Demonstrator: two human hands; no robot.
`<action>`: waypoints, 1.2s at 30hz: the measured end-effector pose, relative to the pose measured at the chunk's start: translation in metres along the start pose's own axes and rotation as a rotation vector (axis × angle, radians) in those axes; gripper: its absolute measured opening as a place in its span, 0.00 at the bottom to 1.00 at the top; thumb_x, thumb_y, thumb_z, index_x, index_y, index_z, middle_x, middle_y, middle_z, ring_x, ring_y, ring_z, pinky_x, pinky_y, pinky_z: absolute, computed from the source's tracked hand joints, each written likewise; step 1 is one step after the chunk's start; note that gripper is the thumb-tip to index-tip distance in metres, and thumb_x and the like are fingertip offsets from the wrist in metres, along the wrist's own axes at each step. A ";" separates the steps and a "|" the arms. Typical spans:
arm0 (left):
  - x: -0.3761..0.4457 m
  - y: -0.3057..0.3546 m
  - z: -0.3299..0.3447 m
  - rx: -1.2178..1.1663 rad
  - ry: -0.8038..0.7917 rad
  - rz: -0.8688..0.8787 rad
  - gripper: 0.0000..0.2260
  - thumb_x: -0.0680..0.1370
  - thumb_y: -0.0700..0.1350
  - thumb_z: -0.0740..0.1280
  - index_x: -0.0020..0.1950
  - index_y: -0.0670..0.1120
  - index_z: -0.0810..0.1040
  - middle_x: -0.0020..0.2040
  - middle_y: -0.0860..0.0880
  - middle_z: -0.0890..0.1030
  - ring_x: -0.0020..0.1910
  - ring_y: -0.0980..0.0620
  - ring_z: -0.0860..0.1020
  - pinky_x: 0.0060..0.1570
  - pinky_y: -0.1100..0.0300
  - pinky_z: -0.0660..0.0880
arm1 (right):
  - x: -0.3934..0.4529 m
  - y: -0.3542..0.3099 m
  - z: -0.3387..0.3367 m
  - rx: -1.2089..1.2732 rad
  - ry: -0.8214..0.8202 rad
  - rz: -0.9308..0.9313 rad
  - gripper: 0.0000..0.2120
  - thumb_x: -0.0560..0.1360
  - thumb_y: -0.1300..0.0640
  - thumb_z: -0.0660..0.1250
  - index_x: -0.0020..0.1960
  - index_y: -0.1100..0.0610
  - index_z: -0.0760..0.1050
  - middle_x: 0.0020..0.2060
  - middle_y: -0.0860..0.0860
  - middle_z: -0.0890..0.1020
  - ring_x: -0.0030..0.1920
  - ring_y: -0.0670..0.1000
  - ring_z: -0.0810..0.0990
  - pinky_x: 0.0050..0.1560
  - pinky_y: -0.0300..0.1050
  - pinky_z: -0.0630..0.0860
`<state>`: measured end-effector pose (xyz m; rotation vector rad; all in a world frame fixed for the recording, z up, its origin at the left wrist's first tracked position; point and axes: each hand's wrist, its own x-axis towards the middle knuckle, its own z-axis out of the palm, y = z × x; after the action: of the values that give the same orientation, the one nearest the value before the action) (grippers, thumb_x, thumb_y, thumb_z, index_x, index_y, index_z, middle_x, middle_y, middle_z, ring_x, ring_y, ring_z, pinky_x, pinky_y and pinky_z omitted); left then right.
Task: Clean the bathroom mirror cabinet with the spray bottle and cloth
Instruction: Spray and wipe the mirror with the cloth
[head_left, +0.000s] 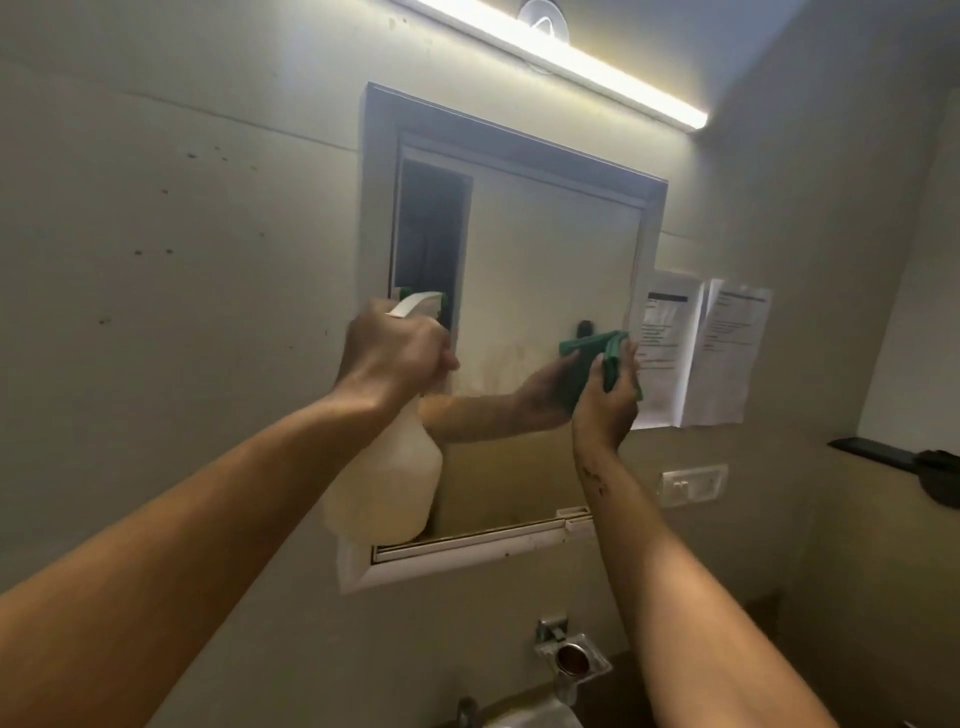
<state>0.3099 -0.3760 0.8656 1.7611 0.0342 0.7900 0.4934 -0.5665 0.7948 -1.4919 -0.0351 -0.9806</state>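
Your left hand (395, 353) is curled tight around the neck of the spray bottle (387, 478), fingers wrapped at the trigger, with the white and green nozzle poking up just above your knuckles and the pale, cloudy body hanging below your wrist. The bottle sits in front of the lower left part of the mirror cabinet (519, 260), its base level with the cabinet's white bottom frame. Your right hand (608, 400) grips the green cloth (592, 364), bunched between thumb and fingers and pressed to the glass at the mirror's right side; its reflection meets it from the left. Between your two hands the glass shows a faint smeared patch. Just past your right hand, two printed paper sheets (727, 353) hang on the wall, and a white switch plate (693, 483) sits below them. Above both hands runs a lit strip light (571, 62); below your right forearm is a metal soap holder (571, 662).
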 end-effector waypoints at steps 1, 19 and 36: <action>0.001 0.000 -0.009 0.012 0.018 0.007 0.09 0.76 0.41 0.66 0.54 0.40 0.81 0.39 0.45 0.86 0.40 0.46 0.85 0.44 0.49 0.83 | -0.008 -0.001 0.007 0.027 0.031 -0.005 0.22 0.82 0.47 0.59 0.75 0.43 0.64 0.74 0.48 0.68 0.73 0.53 0.67 0.72 0.55 0.66; 0.009 -0.009 -0.086 0.057 0.199 -0.028 0.08 0.74 0.38 0.63 0.46 0.40 0.82 0.39 0.42 0.85 0.40 0.44 0.85 0.38 0.54 0.77 | -0.102 -0.045 0.064 -0.328 -0.567 -1.325 0.26 0.80 0.51 0.66 0.75 0.56 0.65 0.76 0.53 0.65 0.78 0.53 0.57 0.74 0.60 0.61; 0.014 -0.013 -0.046 0.051 0.137 -0.043 0.11 0.71 0.38 0.65 0.51 0.40 0.82 0.42 0.42 0.86 0.41 0.44 0.85 0.41 0.50 0.81 | 0.018 0.018 -0.018 -0.252 -0.067 -0.450 0.24 0.81 0.54 0.56 0.77 0.48 0.61 0.71 0.51 0.72 0.64 0.57 0.77 0.59 0.58 0.79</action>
<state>0.3016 -0.3274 0.8674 1.7458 0.1854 0.8842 0.5049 -0.5942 0.7880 -1.7911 -0.3165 -1.3309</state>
